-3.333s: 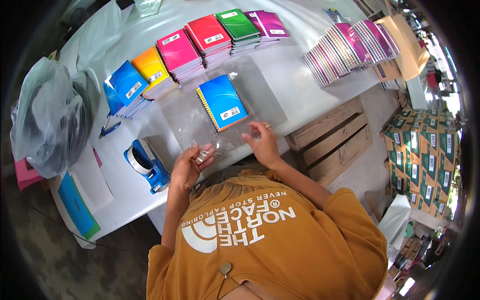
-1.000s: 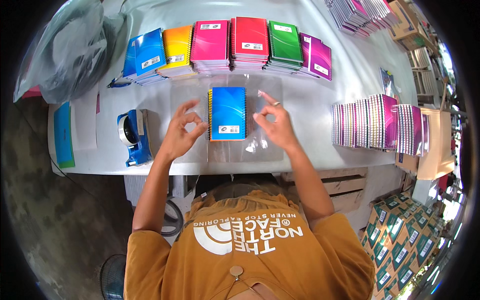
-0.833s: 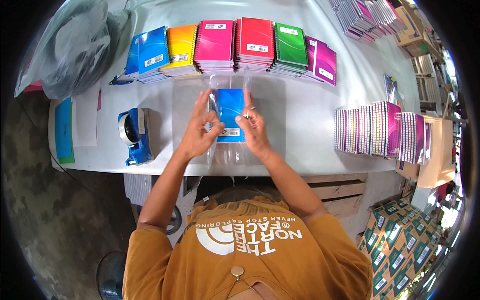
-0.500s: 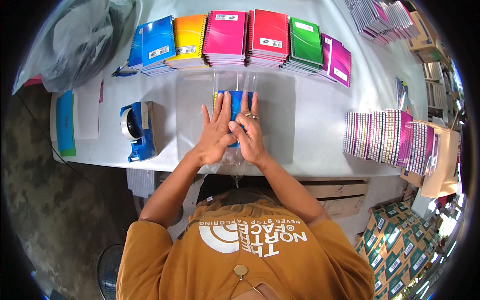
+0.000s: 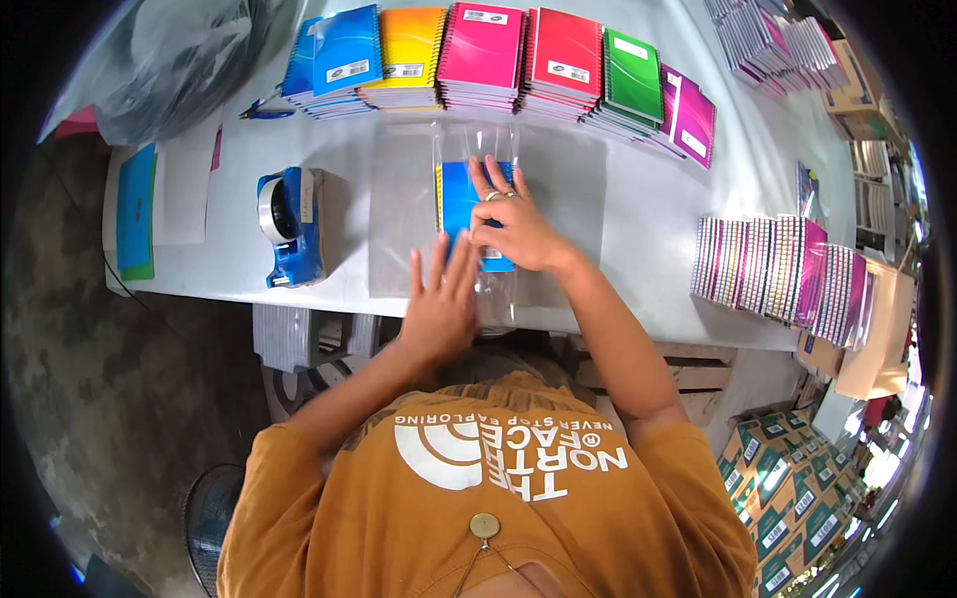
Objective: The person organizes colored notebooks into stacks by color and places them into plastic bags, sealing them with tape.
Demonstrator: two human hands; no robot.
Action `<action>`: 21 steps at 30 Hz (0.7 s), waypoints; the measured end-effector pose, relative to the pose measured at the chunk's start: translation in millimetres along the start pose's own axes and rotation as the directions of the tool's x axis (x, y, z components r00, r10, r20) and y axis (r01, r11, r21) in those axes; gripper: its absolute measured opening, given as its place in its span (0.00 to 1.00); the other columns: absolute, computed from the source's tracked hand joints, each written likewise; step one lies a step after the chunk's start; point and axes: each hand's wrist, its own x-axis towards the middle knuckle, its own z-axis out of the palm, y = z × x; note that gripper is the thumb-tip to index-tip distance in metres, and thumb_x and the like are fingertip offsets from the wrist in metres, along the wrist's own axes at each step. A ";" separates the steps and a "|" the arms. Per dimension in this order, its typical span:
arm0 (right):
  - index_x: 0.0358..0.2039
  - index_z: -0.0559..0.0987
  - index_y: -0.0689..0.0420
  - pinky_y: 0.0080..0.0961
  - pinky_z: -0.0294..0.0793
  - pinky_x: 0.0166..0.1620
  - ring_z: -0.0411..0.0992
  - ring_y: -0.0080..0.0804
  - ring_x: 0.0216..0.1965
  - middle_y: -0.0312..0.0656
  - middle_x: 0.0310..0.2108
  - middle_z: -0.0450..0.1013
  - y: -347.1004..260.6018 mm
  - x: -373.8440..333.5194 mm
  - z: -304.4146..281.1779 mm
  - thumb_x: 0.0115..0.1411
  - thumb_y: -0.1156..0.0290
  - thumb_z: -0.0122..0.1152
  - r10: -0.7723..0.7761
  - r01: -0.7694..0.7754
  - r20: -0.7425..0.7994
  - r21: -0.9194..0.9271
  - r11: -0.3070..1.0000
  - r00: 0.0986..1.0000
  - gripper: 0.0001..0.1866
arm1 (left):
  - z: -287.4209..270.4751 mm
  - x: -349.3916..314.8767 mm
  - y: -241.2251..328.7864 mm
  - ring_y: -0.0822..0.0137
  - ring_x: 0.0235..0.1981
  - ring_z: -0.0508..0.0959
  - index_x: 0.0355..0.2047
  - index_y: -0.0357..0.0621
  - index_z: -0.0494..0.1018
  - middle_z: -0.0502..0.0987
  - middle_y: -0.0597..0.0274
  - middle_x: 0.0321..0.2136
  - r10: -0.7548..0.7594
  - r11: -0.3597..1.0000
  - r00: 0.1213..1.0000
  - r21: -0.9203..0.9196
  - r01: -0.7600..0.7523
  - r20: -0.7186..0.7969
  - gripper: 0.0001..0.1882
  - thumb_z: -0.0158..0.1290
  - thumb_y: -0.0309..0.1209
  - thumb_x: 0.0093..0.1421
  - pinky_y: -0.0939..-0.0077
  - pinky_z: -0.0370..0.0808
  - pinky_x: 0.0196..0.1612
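Head view: a second ago the blue notebook (image 5: 458, 195) lay uncovered between two pinching hands; now the clear plastic sheet (image 5: 480, 141) is folded in from both sides over its cover, with a free end sticking out past its top and another past its bottom. This suggests the side folds are made, while both ends look open. The notebook lies flat on a greyish sheet (image 5: 573, 204) on the table (image 5: 339, 140). The right hand (image 5: 498, 217) rests on its upper right part, three fingers spread, thumb and forefinger curled together; whether they nip any plastic I cannot tell. The left hand (image 5: 446, 294), flat on the notebook half a second ago, has slid down to its lower left edge, fingers apart and loosely straight, blurred, seemingly gripping nothing. As for containers, the big grey bag (image 5: 179, 75) at upper left holds something dark, too unclear to name. The blue tape dispenser (image 5: 301, 264) carries a roll of tape (image 5: 267, 211). At right, a cardboard box (image 5: 879, 334) stands beside upended purple notebooks (image 5: 763, 269); its inside is hidden, as are the contents of the green-and-brown cartons (image 5: 788, 498).
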 end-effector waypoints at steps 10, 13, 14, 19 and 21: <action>0.20 0.83 0.47 0.52 0.26 0.65 0.32 0.43 0.69 0.47 0.68 0.40 -34.4 4.0 -14.3 0.47 0.64 0.62 0.126 -0.101 0.158 -0.155 0.983 0.979 0.05 | -67.0 -63.1 -76.9 0.52 0.51 0.65 0.52 0.43 0.68 0.68 0.49 0.51 -0.508 0.855 0.637 -0.246 0.457 -0.580 0.23 0.53 0.24 0.53 0.62 0.62 0.53; 0.18 0.83 0.47 0.52 0.26 0.65 0.32 0.44 0.69 0.47 0.68 0.40 -36.2 4.3 -15.0 0.44 0.68 0.64 0.120 -0.092 0.154 -0.177 0.980 0.981 0.02 | -75.7 -72.6 -129.3 0.70 0.32 0.67 0.49 0.43 0.71 0.71 0.61 0.36 -0.880 0.348 0.463 -0.809 0.475 -0.106 0.20 0.46 0.41 0.62 0.79 0.65 0.34; 0.20 0.82 0.48 0.52 0.26 0.65 0.31 0.45 0.69 0.48 0.68 0.40 -36.4 4.6 -15.5 0.43 0.70 0.64 0.113 -0.084 0.164 -0.172 0.981 0.980 0.02 | -80.0 -73.3 -140.2 0.74 0.28 0.65 0.46 0.44 0.73 0.70 0.65 0.32 -0.875 0.192 0.479 -0.860 0.474 0.069 0.19 0.45 0.43 0.62 0.81 0.62 0.30; 0.34 0.78 0.51 0.52 0.26 0.65 0.30 0.49 0.69 0.49 0.68 0.40 -28.5 7.9 -12.8 0.42 0.76 0.64 0.110 -0.085 0.162 -0.151 0.985 0.981 0.15 | -96.2 -72.7 -179.5 0.77 0.25 0.63 0.40 0.42 0.76 0.69 0.68 0.24 -0.688 0.023 0.586 -0.794 0.607 0.428 0.20 0.51 0.46 0.59 0.83 0.61 0.27; 0.46 0.69 0.50 0.51 0.28 0.66 0.32 0.47 0.69 0.48 0.68 0.41 -31.2 9.6 -10.6 0.40 0.77 0.66 0.133 -0.110 0.136 -0.164 0.980 0.982 0.29 | -84.6 -88.7 -191.1 0.76 0.27 0.67 0.38 0.42 0.76 0.71 0.68 0.27 -0.580 -0.015 0.718 -0.887 0.462 0.384 0.17 0.52 0.44 0.59 0.83 0.65 0.31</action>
